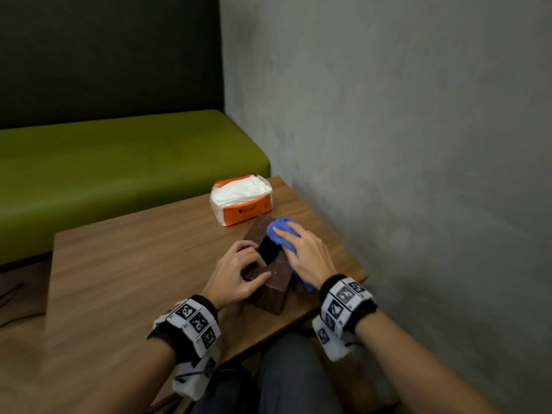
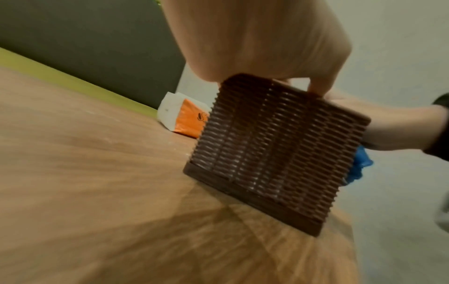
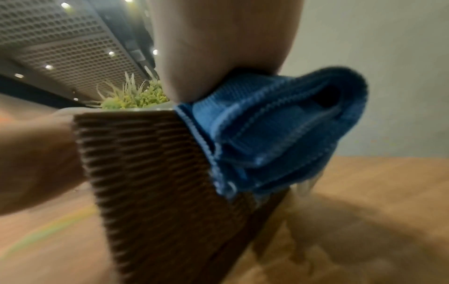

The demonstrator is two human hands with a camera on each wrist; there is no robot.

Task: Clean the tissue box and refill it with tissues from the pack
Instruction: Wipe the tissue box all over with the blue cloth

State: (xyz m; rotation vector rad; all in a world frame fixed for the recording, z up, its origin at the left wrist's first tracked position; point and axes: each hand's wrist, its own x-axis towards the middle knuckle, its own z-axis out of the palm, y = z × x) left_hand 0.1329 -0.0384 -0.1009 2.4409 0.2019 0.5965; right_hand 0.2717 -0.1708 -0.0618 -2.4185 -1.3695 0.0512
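Note:
A brown woven tissue box stands on the wooden table, its dark top opening empty. My left hand grips the box's near end, fingers curled at the opening's rim and thumb on the top. My right hand lies flat on a bunched blue cloth and presses it against the box's top right edge. The cloth hangs down the box's side in the right wrist view. The orange and white tissue pack, open at the top, lies just behind the box.
A grey wall runs close along the table's right edge. A green bench stands beyond the table's far side. The table's left half is bare wood. My knees are under the near edge.

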